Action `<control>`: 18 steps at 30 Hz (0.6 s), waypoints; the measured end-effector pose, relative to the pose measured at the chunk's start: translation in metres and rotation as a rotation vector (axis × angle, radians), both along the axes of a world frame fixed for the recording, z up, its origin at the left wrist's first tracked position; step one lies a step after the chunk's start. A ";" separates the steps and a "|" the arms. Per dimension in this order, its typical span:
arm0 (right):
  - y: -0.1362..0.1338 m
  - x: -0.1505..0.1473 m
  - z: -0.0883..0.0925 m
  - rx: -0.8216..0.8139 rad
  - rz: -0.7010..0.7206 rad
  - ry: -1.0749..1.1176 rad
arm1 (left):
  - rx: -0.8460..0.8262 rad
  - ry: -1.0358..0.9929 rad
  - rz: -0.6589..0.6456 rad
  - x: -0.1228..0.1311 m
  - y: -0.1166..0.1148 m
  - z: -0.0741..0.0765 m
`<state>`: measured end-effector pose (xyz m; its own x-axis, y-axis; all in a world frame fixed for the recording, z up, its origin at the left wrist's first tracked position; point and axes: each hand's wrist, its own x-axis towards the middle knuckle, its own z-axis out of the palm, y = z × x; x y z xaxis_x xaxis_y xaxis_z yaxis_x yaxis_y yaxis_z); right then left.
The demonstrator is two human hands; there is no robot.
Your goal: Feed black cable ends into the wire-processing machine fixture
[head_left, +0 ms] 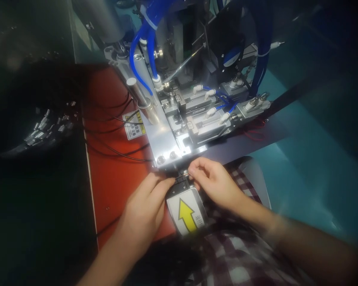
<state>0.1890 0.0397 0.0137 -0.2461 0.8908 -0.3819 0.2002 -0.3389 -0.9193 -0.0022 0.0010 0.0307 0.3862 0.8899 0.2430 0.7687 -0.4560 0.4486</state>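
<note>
In the head view, the right hand (213, 182) pinches a small, shiny, pale part (185, 173) between thumb and forefinger, just above a dark metal block (181, 185) at the machine's front. The left hand (146, 198) has thumb and fingers drawn close at the block's other side — whether they grip anything, I cannot tell. Smooth silvery plates and cylinders form the machine (164, 139); the board (116, 186) beneath is flat and red. The part's long axis runs roughly sideways, its exposed end pointing toward the left fingertips.
</note>
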 end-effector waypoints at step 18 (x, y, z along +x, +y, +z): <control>0.002 0.000 0.002 -0.072 0.044 -0.001 | 0.025 0.173 0.072 -0.003 -0.006 0.002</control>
<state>0.1890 0.0422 0.0153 -0.2842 0.8492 -0.4450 0.2173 -0.3950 -0.8926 -0.0052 -0.0051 0.0328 0.3597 0.9112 0.2008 0.8645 -0.4065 0.2958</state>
